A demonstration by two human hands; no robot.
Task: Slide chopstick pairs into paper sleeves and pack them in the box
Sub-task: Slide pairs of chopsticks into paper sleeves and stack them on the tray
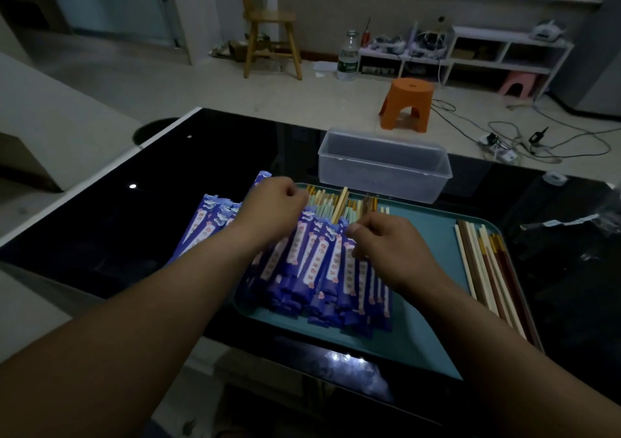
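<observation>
A pile of blue paper sleeves [316, 269] with chopstick tips poking out of their far ends lies on a teal tray [426, 236]. One tan chopstick pair [339, 204] sticks up higher than the others. My right hand [389, 246] hovers over the pile's right side, its curled fingers pinching a sleeve top just below that tan pair. My left hand [272, 206] is curled over the pile's far left end; what it holds is hidden. A clear plastic box [433, 177] stands open and empty behind the tray.
Loose bare chopsticks [487, 269] lie along the tray's right edge. More blue sleeves [208, 222] lie on the black glass table [151, 202] left of the tray. A crumpled plastic wrapper [571, 222] is at the right. An orange stool [406, 105] stands on the floor beyond.
</observation>
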